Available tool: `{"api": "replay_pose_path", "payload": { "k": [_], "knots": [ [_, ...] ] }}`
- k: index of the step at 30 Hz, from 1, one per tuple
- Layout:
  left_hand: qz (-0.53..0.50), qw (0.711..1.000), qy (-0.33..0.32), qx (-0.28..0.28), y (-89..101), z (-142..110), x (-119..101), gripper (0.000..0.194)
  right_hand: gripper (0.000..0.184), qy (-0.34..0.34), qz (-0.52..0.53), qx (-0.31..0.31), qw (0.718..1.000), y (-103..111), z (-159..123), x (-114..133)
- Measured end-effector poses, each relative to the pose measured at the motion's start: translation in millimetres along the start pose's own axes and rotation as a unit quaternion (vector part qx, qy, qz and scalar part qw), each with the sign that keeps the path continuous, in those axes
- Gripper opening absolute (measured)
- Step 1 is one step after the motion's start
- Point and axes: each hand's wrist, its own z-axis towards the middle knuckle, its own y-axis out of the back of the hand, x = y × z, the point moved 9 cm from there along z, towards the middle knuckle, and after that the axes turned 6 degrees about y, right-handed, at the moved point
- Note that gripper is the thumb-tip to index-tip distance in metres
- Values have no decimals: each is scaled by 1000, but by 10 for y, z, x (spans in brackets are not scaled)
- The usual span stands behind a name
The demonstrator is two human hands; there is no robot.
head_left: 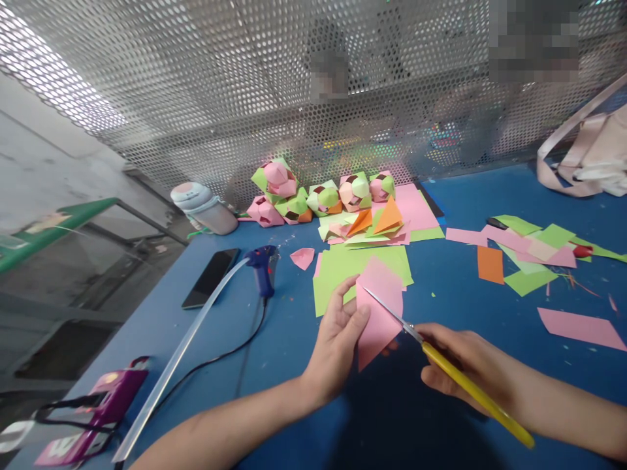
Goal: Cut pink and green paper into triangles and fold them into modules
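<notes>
Between thumb and fingers, my left hand (337, 333) grips a folded piece of pink paper (379, 307) above the blue table. My right hand (465, 365) is closed round the yellow handle of a pair of scissors (463, 382). The metal blades lie across the pink paper and point up and left; whether they are cutting through it I cannot tell. Behind the held piece lies a green sheet (336, 282) with some pink paper at its edges. A small folded pink piece (302, 258) rests to its left.
A blue glue gun (264, 274) with a long clear stick, a phone (211, 279) and a purple power strip (98, 418) are left. Folded paper balls (279, 179) and a bottle (203, 207) stand by the perforated metal screen (220, 85). Paper scraps (531, 277) lie right.
</notes>
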Motion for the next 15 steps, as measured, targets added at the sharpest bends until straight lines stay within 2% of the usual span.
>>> {"api": "replay_pose_path", "payload": {
  "k": [4,9,15],
  "knots": [
    [-11,1000,22,7,-23,-9,40,39,27,12,-2,9,1000,9,23,117],
    [-9,999,40,10,-22,-18,78,23,21,-3,-18,24,1000,40,51,302],
    [-9,998,63,31,-53,-31,127,18,22,4,9,33,999,19,69,375]
  ]
}}
